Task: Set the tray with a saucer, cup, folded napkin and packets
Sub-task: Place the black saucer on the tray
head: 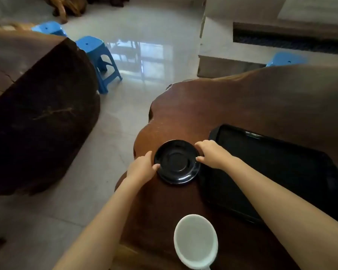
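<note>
In the lower middle of the frame, the left hand (142, 168) and the right hand (213, 154) each grip an opposite rim of the black saucer (177, 162) on the table (242, 98); the black tray (271, 172) is just right of it, and the white cup (195, 241) stands near the bottom edge.

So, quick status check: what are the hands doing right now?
Left hand and right hand grip black saucer by opposite rims, on wooden table. Tray empty beside it. White cup waits nearer. Nothing blocking.

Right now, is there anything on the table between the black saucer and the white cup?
No. In the head view, only bare brown table lies between the saucer and the cup.
</note>
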